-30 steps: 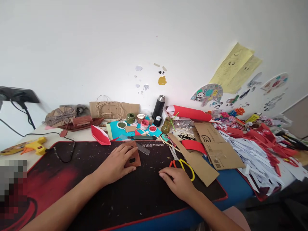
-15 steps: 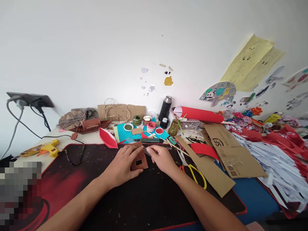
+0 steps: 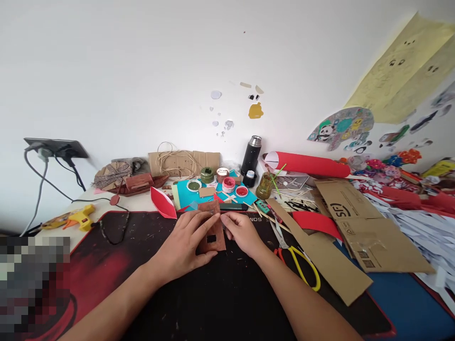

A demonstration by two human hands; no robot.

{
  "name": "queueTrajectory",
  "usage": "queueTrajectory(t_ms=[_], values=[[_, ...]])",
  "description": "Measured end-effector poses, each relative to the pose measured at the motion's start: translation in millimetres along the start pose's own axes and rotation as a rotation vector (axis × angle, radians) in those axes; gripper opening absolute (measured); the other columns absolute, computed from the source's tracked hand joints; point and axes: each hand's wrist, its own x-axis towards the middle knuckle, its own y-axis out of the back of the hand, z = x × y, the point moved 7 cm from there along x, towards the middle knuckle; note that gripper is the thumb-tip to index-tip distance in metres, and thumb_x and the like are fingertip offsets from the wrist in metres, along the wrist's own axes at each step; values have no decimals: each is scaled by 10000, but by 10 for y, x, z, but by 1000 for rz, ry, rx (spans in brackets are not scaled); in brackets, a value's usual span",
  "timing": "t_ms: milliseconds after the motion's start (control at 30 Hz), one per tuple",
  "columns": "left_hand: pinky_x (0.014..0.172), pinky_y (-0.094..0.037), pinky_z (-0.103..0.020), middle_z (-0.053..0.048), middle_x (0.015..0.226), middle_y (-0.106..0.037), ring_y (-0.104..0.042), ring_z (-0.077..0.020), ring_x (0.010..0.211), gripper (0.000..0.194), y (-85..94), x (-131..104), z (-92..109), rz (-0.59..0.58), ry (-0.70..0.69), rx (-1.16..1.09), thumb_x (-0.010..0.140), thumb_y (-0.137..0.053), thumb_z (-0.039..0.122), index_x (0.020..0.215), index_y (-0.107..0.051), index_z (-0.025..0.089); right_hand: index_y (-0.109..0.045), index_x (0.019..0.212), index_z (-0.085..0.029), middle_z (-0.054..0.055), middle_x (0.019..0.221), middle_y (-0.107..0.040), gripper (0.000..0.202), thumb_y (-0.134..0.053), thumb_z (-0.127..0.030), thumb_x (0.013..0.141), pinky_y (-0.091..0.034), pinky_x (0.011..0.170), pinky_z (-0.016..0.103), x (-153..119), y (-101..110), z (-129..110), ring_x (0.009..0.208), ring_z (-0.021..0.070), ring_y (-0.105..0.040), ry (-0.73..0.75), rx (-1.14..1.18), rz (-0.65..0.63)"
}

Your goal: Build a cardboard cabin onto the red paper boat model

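Note:
My left hand lies over a brown-painted cardboard piece, fingers across it and thumb along its near edge, holding it on the dark mat. A small square opening with dark mat showing through lies near the piece's close end. At the piece's right edge my right hand is closed in a pinch, its fingertips meeting the left index fingertip. Its fingers mostly hide a thin grey blade-like piece. Scissors with yellow and orange handles lie right of my right hand.
Beyond the mat stand paint jars, a jar of murky liquid and a black thermos. A yellow glue gun lies left. Cardboard strips, a flattened box and white paper strips cover the right.
My view has shifted, so the scene sits further right. The cardboard piece's far end shows more beyond my left fingers. The grey blade-like piece, visible earlier between my hands, is now mostly hidden.

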Motion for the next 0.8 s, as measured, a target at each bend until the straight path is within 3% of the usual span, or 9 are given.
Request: queueTrajectory(t_ms=[133, 233, 333, 400, 467, 533, 633, 800], values=[[1210, -385, -611, -140, 1550, -559, -502, -391, 1428, 942, -4, 4, 12, -4, -16, -5, 958, -709, 354, 1719, -154, 336, -597, 748, -215, -57, 530, -489, 513, -559, -661, 999, -398, 561, 270, -25, 29, -51, 511, 141, -467, 10, 6, 9], [1241, -353, -612, -153, 1626, -480, -440, -399, 1496, 944, 52, -6, -3, 27, 1, -61, 955, -727, 461, 1713, -177, 345, -575, 734, -225, -62, 521, -466, 479, -561, -625, 996, -386, 558, 276, -38, 96, -90, 501, 142, -451, 19, -3, 54], [1238, -367, -594, -162, 1664, -430, -435, -385, 1510, 817, 181, -22, -154, 164, 212, -188, 985, -663, 545, 1679, -296, 320, -552, 713, -235, -62, 513, -448, 450, -562, -585, 995, -378, 556, 282, -51, 197, -113, 500, 147, -442, 32, -2, 120], [1160, -467, -550, -150, 1527, -586, -587, -339, 1367, 670, 194, -49, -312, 223, 429, -373, 1029, -567, 561, 1619, -414, 283, -537, 702, -241, -63, 511, -439, 440, -566, -573, 990, -372, 550, 285, -55, 253, -119, 496, 150, -435, 45, 0, 159], [976, -582, -474, -129, 1268, -736, -713, -291, 1092, 634, 106, -63, -424, 204, 600, -623, 1034, -497, 627, 1520, -540, 222, -531, 699, -245, -62, 513, -436, 438, -565, -574, 986, -369, 547, 288, -53, 277, -121, 496, 152, -433, 57, -3, 174], [767, -603, -396, -118, 1062, -777, -713, -246, 847, 683, -1, -56, -471, 159, 693, -844, 1003, -487, 703, 1391, -645, 164, -527, 697, -248, -60, 513, -435, 441, -559, -583, 982, -366, 544, 291, -49, 272, -121, 496, 155, -432, 62, -5, 169], [600, -532, -317, -106, 937, -773, -644, -188, 680, 682, -100, -41, -484, 119, 738, -1032, 943, -565, 747, 1209, -729, 140, -527, 697, -246, -57, 518, -436, 440, -558, -581, 980, -361, 540, 289, -53, 252, -124, 503, 157, -434, 61, -4, 159], [519, -442, -255, -28, 710, -677, -571, -139, 564, 602, -229, -60, -460, 26, 733, -1082, 889, -643, 757, 920, -720, 161, -500, 673, -245, -57, 530, -436, 443, -567, -544, 992, -364, 557, 285, -73, 221, -139, 515, 152, -439, 67, -4, 139]])
